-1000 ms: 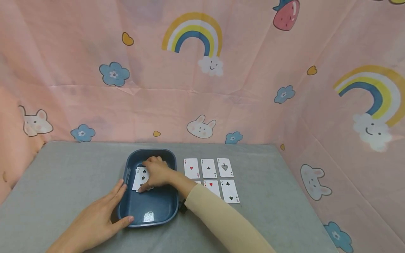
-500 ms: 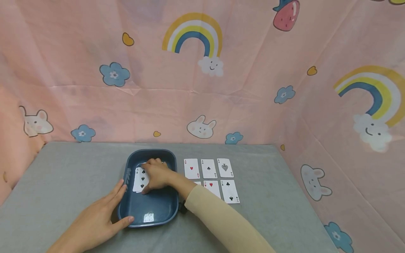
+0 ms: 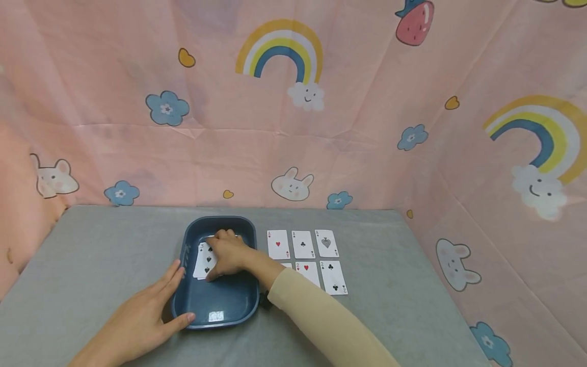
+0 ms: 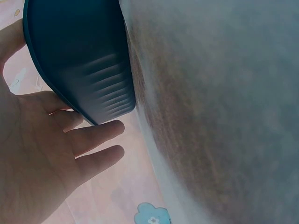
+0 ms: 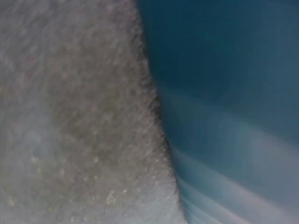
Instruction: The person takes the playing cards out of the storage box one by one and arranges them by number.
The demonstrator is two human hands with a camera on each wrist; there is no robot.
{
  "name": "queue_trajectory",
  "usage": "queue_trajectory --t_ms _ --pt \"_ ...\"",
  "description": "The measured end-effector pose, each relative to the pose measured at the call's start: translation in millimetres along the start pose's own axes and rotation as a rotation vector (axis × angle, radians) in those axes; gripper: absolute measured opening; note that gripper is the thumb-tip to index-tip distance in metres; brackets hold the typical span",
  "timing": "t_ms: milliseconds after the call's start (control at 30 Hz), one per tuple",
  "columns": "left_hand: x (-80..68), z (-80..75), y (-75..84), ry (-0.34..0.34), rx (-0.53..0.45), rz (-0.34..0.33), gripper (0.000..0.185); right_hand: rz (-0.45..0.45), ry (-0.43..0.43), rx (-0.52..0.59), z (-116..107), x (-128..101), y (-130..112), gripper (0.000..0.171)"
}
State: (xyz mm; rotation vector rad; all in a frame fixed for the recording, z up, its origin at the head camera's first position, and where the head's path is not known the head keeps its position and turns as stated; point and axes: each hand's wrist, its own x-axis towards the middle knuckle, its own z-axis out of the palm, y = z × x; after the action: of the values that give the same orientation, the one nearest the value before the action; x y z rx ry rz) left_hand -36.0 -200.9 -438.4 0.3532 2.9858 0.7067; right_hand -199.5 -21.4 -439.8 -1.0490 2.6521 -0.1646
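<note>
A dark blue tray (image 3: 215, 306) stands on the grey tabletop, playing cards inside it. The topmost visible card is a three of spades (image 3: 202, 262), at the left of the pile. My right hand (image 3: 228, 252) reaches into the tray from the right, thumb at the near edge of the cards and fingers at their far edge, gripping a card mostly hidden beneath it. With straight, spread fingers my left hand (image 3: 142, 313) rests against the tray's left side. In the left wrist view its fingers (image 4: 100, 135) lie along the tray's ribbed outer wall (image 4: 93, 60).
Right of the tray, face-up cards lie in two rows: the ace of hearts (image 3: 277, 244), ace of clubs (image 3: 302, 244) and ace of spades (image 3: 326, 243) behind, the two of hearts (image 3: 307, 270) and two of clubs (image 3: 334, 278) in front. My right sleeve (image 3: 321, 316) partly covers the front row.
My right thumb has shifted slightly right across the pile, uncovering more of the three of spades. In the last half second the right hand is almost still. The left hand stays put.
</note>
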Motion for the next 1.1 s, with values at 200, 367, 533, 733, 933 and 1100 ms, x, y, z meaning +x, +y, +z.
queue_trajectory --t_ms 200,367,533,733,933,1100 --pt "-0.3 -0.2 0.0 0.007 0.003 0.006 0.107 0.004 0.013 0.012 0.5 0.2 0.0 0.091" --pt "-0.5 -0.5 0.2 0.006 -0.001 0.003 0.107 0.009 0.017 0.011 0.0 -0.2 -0.3 0.089" --pt "-0.5 -0.7 0.7 0.002 -0.004 -0.001 0.108 0.019 0.022 0.001 -0.2 -1.1 -1.2 0.091" --pt "-0.2 -0.8 0.6 0.004 -0.004 0.003 0.107 0.025 0.034 -0.007 0.9 -1.7 -1.2 0.09" --pt "-0.1 -0.1 0.5 -0.002 -0.001 -0.003 0.108 0.023 0.056 0.012 1.7 -3.4 -0.3 0.09" --pt "-0.4 0.3 0.2 0.0 -0.005 -0.004 0.108 0.005 0.089 0.013 2.3 -4.6 -0.5 0.094"
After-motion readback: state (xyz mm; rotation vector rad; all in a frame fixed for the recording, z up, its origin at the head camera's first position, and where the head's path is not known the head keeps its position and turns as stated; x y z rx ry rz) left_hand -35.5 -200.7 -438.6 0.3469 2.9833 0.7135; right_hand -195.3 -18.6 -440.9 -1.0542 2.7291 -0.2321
